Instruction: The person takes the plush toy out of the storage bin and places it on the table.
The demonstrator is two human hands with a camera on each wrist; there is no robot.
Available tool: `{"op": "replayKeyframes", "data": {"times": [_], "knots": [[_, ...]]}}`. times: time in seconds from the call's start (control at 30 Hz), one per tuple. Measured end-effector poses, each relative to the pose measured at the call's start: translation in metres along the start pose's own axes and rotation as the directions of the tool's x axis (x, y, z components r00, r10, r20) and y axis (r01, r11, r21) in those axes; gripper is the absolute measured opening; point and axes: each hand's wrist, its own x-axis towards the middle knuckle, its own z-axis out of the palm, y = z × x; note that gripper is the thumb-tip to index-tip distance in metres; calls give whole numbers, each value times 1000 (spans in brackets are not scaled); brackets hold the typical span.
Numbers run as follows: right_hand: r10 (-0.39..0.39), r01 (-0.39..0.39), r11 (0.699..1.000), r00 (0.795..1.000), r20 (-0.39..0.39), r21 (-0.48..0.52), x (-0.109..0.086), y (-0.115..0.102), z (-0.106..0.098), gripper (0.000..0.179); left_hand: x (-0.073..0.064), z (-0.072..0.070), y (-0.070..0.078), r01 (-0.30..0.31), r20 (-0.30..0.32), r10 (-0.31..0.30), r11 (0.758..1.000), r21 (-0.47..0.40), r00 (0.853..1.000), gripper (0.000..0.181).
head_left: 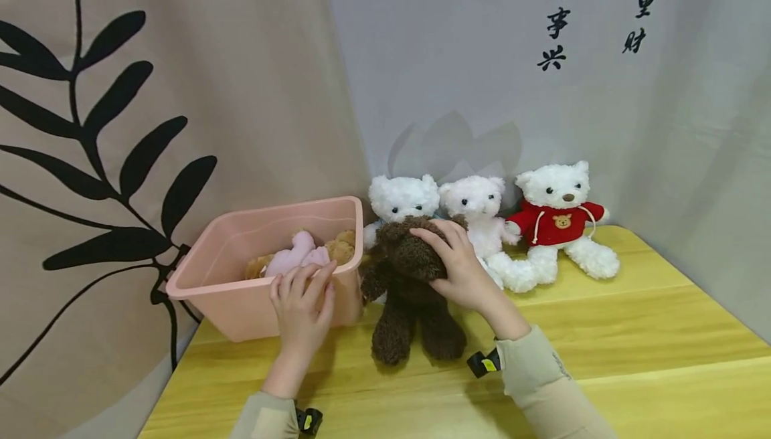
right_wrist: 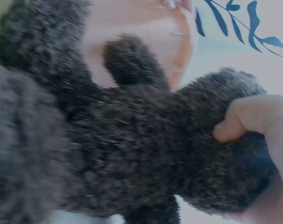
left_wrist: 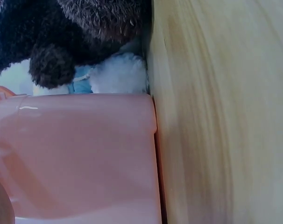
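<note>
My right hand [head_left: 464, 268] grips the head of a dark brown teddy bear [head_left: 415, 308], thumb on one side and fingers over the top. Upright, the bear faces me with its legs hanging down over the yellow table. The right wrist view shows the thumb pressed into the fur of the brown bear [right_wrist: 123, 154]. At the near rim of a pink plastic bin [head_left: 241, 312] is my left hand [head_left: 304, 312], its fingers loosely bent and holding nothing. Inside the bin lies a plush toy in light pink clothing [head_left: 292, 258], with tan fur [head_left: 342, 248] beside it.
Along the wall sit a white bear [head_left: 394, 193], partly hidden behind the brown one, a pale pink bear [head_left: 472, 197] and a white bear in a red hoodie [head_left: 557, 225]. The wood-grain table [head_left: 650, 332] meets a curtain [head_left: 271, 91] at the back.
</note>
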Motion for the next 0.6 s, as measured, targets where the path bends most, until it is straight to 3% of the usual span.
{"op": "replayKeyframes", "data": {"times": [0.23,0.6], "knots": [[30,-36,999,988,150,39,0,-1,2,93,1,0,1,2,-10,-2,1000,-1,1000,33],[95,-108,993,968,232,46,-2,-9,-10,98,-1,2,1,14,-4,-14,1000,-3,1000,33]]}}
